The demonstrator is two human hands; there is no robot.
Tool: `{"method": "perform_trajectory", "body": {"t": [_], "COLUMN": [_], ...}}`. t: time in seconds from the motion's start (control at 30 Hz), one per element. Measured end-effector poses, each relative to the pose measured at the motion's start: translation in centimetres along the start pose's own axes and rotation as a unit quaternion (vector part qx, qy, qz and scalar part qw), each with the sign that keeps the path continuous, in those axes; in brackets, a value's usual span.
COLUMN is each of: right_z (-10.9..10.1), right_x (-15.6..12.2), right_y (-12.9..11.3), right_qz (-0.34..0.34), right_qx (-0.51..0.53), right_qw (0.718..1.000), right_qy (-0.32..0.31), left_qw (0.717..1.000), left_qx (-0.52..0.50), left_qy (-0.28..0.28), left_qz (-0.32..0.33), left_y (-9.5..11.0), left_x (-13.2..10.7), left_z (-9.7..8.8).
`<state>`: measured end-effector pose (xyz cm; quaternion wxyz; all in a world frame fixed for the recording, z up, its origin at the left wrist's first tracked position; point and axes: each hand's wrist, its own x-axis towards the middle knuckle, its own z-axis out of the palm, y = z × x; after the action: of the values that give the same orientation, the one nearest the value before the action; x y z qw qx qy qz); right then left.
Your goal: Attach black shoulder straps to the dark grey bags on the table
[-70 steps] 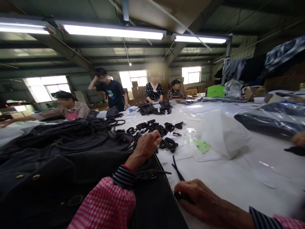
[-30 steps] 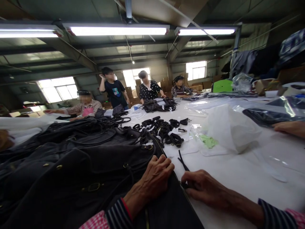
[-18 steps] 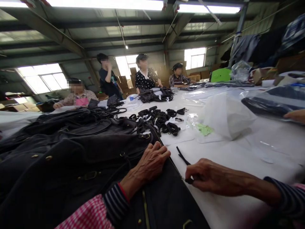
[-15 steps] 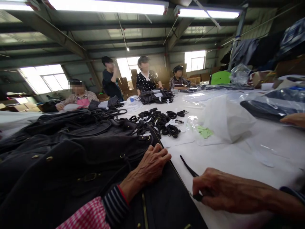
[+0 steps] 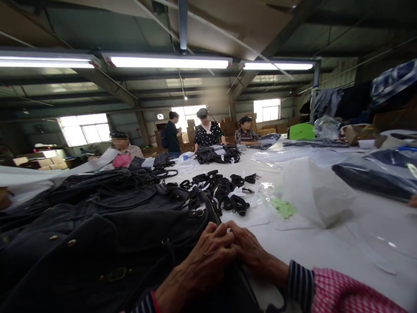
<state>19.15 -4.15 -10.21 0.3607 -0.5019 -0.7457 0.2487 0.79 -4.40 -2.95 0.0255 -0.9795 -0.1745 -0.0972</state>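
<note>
A large black bag (image 5: 87,243) with brass-coloured fittings and a buckle lies at the left and in front of me. On its right edge, my left hand (image 5: 211,254) is closed, fingers curled over the black material. My right hand (image 5: 249,250) meets it from the right, knuckles touching, closed at the same edge. The fingertips of both hands are hidden, so the exact spot pinched cannot be seen. Below my right wrist a dark strap-like piece (image 5: 282,302) curves over the table.
Bundled black straps (image 5: 234,202) lie beyond my hands on the white table (image 5: 325,256). White sheet material (image 5: 312,191), green scraps (image 5: 283,208) and a plastic-wrapped dark item (image 5: 371,178) are to the right. More black bags (image 5: 120,191) are piled at left. Several people are across the table.
My right hand has come left and up to the bag's edge, beside my left hand. The black strip it held apart from the bag is no longer visible in its fingers. The view has tilted up.
</note>
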Motion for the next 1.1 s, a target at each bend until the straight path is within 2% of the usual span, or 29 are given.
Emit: {"method": "perform_trajectory", "body": {"t": [0.13,0.2,0.37,0.43,0.5,0.57,0.63,0.7,0.8,0.9,1.0,1.1], "right_z": [-0.3,-0.6,-0.9,-0.8,-0.7,-0.7,-0.8,-1.0,-1.2,-0.9,-0.1,0.5], "right_x": [-0.9,-0.9,-0.7,-0.7,-0.9,-1.0,-1.2,-1.4,-1.3,-0.7,0.1,0.7], "right_y": [-0.6,-1.0,-1.6,-1.6,-1.6,-1.7,-2.0,-2.7,-4.5,-6.6,-8.0,-8.5], "right_qz": [-0.018,-0.016,-0.005,-0.004,-0.011,-0.018,-0.026,-0.032,-0.064,-0.106,-0.086,-0.055], "right_qx": [0.014,0.001,-0.054,-0.085,-0.118,-0.149,-0.183,-0.23,-0.287,-0.276,-0.283,-0.3], "right_qw": [1.0,1.0,0.998,0.996,0.993,0.989,0.983,0.972,0.955,0.952,0.945,0.937], "right_qy": [0.006,0.002,-0.007,-0.017,-0.02,-0.018,-0.015,-0.018,-0.029,-0.078,-0.14,-0.169], "left_qw": [0.998,0.995,0.989,0.987,0.988,0.991,0.993,0.994,0.995,0.996,0.995,0.995], "left_qx": [-0.014,-0.03,-0.047,-0.062,-0.049,-0.006,0.037,0.057,0.054,0.035,0.017,0.014], "left_qy": [-0.052,-0.087,-0.134,-0.128,-0.101,-0.065,-0.033,-0.016,-0.017,-0.03,-0.043,-0.031], "left_qz": [0.032,0.039,-0.033,-0.07,-0.102,-0.116,-0.105,-0.093,-0.078,-0.071,-0.085,-0.098], "left_y": [0.4,0.7,2.2,3.1,3.9,4.5,4.7,4.6,4.2,3.9,3.9,3.8], "left_x": [0.5,0.1,-3.4,-5.2,-6.7,-7.9,-8.6,-8.9,-8.8,-8.6,-8.6,-8.9], "left_z": [-1.9,-3.8,-10.6,-11.6,-10.7,-8.5,-6.2,-4.8,-4.4,-4.7,-4.5,-3.9]}}
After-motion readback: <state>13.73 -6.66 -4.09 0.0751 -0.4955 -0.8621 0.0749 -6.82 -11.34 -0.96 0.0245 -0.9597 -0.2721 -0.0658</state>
